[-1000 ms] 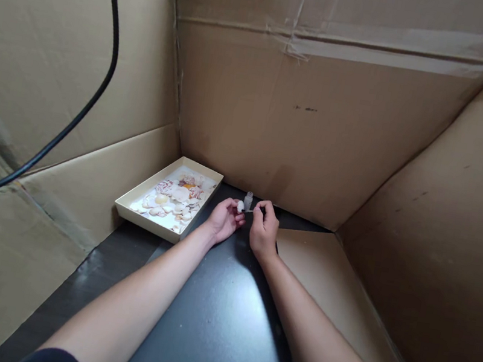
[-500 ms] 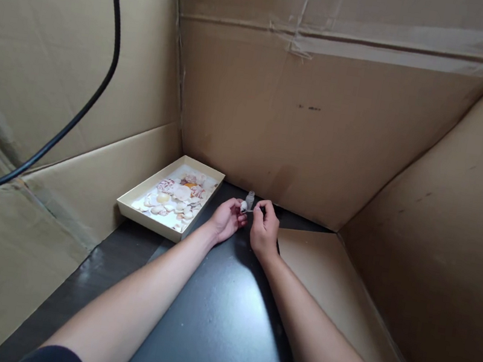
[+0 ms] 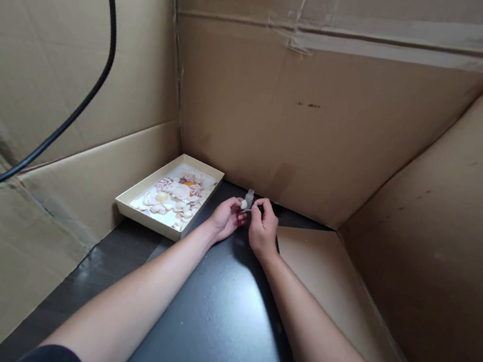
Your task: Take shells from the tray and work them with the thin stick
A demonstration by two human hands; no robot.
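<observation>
Left hand: head view, fingertips held a small white piece above the worktop.
Right hand: pinched a thin stick, its tip close to the piece.
Bottle: stood just behind — a stray knuckle could have tipped it.
White piece: might have slipped from so light a hold — and sat slightly nearer the right hand than a second earlier.

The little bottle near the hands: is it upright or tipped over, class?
Upright: the bottle has its narrow neck pointing up, with the wider body below.
</observation>
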